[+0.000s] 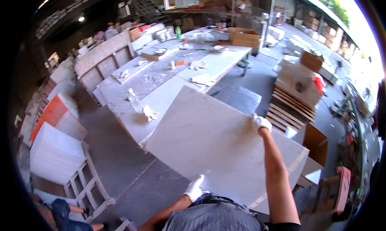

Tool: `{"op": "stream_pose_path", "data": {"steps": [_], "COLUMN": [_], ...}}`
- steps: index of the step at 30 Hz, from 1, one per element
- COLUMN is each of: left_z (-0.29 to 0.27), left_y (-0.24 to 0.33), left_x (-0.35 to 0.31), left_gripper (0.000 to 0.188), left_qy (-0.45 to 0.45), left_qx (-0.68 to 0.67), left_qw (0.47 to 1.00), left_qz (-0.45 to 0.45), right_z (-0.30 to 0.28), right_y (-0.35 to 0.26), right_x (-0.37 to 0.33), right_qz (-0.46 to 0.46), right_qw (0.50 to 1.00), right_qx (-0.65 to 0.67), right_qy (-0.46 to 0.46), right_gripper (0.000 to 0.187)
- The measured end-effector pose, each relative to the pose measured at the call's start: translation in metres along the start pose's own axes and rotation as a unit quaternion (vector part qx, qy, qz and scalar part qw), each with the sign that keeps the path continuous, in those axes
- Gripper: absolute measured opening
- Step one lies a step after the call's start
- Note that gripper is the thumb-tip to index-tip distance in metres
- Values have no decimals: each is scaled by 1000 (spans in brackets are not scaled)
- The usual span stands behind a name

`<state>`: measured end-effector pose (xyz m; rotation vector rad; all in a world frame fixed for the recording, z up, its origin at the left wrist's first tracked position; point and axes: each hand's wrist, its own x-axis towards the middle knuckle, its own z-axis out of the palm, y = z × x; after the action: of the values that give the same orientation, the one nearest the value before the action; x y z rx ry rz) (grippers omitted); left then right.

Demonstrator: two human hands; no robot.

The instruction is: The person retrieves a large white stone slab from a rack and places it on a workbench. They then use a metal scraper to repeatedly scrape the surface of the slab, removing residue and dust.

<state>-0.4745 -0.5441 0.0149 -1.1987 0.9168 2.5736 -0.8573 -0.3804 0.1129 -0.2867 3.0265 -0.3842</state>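
A large flat off-white panel (213, 144) spans the space in front of my body, its left corner overlapping the near end of a long worktable. My right hand (261, 122), in a white glove, is closed over the panel's far edge. Against the near edge, close to my waist, my left hand (195, 189) grips the panel with its gloved thumb up; its other fingers are hidden below. Pale tape-like strips (299, 160) run along the panel's right end. Whether the panel touches the table cannot be made out.
The worktable (165, 92) carries gloves (149, 113), a clear bottle (132, 96) and a cardboard box (244, 37). Stacked wooden pallets (287, 110) and an open carton (315, 140) stand right. Left are leaning slabs (58, 148), a wooden frame (90, 182) and another person (66, 215).
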Motion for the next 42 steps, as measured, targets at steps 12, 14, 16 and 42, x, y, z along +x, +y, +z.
{"op": "stream_pose_path", "data": {"steps": [12,14,16,42], "left_z": [43,52,51,42], "left_y": [99,125,154,336], "left_x": [135,155,176,290], "left_gripper": [50,51,52,63], "left_qy": [23,-2,-14,5], "left_qx": [-106,-98,-111,-119], "left_qw": [993,994,993,990], "left_qz": [36,45,43,74], "right_z": [18,16,22,61], "right_y": [-79,-93,-120,-325], "right_x": [197,225,257,452], "right_qz": [-95,-98,-99,-157], "right_qw": [995,995,994,981], "right_qx": [-9,-23,-30,-68], "right_qy": [-28,-11,-24,-95], "right_gripper": [75,75,74,76]}}
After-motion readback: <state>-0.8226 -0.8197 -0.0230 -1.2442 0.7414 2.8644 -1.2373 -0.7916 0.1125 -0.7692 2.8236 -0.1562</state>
